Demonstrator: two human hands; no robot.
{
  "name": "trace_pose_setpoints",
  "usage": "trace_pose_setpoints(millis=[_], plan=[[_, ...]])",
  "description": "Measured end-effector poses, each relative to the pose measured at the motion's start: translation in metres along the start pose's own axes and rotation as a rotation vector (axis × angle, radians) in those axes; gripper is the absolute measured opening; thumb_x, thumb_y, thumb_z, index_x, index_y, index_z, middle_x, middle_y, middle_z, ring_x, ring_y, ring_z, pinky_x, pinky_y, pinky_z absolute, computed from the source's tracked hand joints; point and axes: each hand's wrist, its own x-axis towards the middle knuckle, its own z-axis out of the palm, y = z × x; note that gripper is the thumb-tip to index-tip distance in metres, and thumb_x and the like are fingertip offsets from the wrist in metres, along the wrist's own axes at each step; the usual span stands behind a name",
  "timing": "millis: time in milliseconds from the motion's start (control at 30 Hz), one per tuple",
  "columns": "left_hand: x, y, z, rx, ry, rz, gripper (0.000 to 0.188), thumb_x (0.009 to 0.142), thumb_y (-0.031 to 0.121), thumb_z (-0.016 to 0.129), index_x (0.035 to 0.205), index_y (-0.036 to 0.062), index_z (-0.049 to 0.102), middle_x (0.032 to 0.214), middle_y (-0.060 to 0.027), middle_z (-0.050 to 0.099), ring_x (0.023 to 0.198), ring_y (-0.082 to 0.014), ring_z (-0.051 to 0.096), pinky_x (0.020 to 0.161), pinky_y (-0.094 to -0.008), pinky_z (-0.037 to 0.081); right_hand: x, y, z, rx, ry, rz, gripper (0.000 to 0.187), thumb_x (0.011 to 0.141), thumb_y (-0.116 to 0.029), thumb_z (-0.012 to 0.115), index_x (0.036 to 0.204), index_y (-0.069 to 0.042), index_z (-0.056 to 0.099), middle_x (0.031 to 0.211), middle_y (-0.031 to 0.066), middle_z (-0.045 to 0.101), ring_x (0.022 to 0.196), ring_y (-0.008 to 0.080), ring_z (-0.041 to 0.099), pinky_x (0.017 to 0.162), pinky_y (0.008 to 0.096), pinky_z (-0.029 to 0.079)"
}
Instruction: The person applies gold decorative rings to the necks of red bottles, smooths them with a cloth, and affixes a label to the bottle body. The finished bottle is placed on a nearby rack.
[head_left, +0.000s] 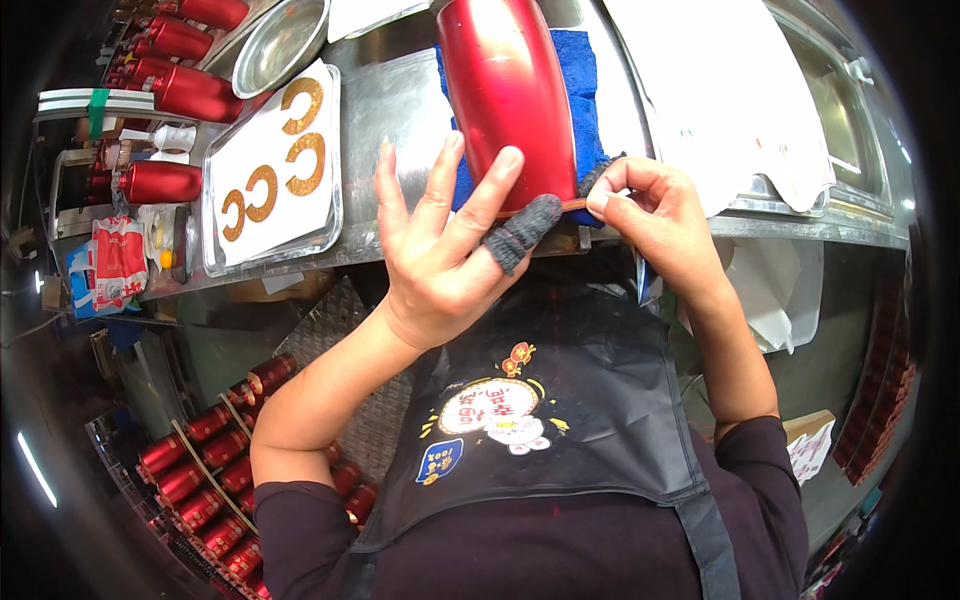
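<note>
Since the red bottle lies on a blue cloth, prob. to spare its finish, near end toward the wearer, that end's reachable: R hand has its grip pinched on a thin orange strip there, L hand has a grey-covered finger at it, others spread; can't tell if L grip's closed b/c thumb's hidden. Metal tabletop also has gold C-shapes on L; more red bottles stored below.

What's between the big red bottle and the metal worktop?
A blue cloth lies between the red bottle and the metal worktop; the head view shows it sticking out on both sides of the bottle.
</note>
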Motion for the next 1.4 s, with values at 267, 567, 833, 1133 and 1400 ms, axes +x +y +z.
trace_pose_setpoints(millis=[267, 567, 833, 1133, 1400], plan=[[0.016, 0.007, 0.011, 0.054, 0.005, -0.022, 0.038, 0.068, 0.014, 0.081, 0.106, 0.0161, 0.076, 0.134, -0.0111, 0.064, 0.133, -0.0377, 0.052, 0.112, -0.0644, 0.028, 0.001, 0.004, 0.001, 0.001, 0.011, -0.071, 0.008, 0.092, -0.009, 0.067, 0.091, -0.001, 0.066, 0.084, -0.0033, 0.063, 0.076, 0.0019, 0.052, 0.067, 0.0182, 0.042], [-0.039, -0.002, 0.008, -0.344, 0.022, -0.339, 0.060, 0.073, 0.016, 0.086, 0.124, -0.0051, 0.063, 0.141, -0.0221, 0.055, 0.131, -0.0408, 0.053, 0.111, -0.0656, 0.026, -0.007, -0.008, 0.007, 0.084, -0.018, -0.006, 0.007, 0.091, -0.007, 0.069, 0.088, -0.002, 0.065, 0.083, -0.0033, 0.061, 0.074, 0.0007, 0.053, 0.065, 0.0172, 0.042], [-0.047, 0.001, 0.011, -0.297, -0.011, -0.240, 0.042, 0.075, 0.015, 0.084, 0.113, 0.0046, 0.071, 0.142, -0.0204, 0.055, 0.131, -0.0420, 0.052, 0.112, -0.0685, 0.020, -0.018, -0.017, 0.001, 0.047, 0.031, -0.002, 0.008, 0.090, -0.008, 0.067, 0.086, -0.003, 0.062, 0.080, -0.0057, 0.056, 0.071, -0.0007, 0.046, 0.061, 0.0166, 0.035], [-0.031, 0.004, 0.008, -0.155, -0.014, -0.160, 0.043, 0.073, 0.018, 0.085, 0.114, 0.0139, 0.073, 0.147, -0.0226, 0.049, 0.128, -0.0439, 0.054, 0.107, -0.0726, 0.023, -0.008, -0.009, 0.000, 0.024, 0.054, -0.021, 0.012, 0.091, -0.015, 0.066, 0.085, -0.005, 0.063, 0.073, -0.0064, 0.055, 0.058, -0.0006, 0.043, 0.050, 0.0174, 0.032], [-0.038, -0.004, 0.002, -0.181, -0.011, -0.198, 0.040, 0.075, 0.018, 0.083, 0.113, 0.0080, 0.072, 0.149, -0.0241, 0.046, 0.132, -0.0415, 0.051, 0.109, -0.0685, 0.023, -0.018, -0.018, 0.002, 0.054, 0.049, -0.083, 0.010, 0.091, -0.011, 0.066, 0.084, -0.005, 0.062, 0.072, -0.0056, 0.055, 0.056, -0.0011, 0.044, 0.047, 0.0165, 0.032]])
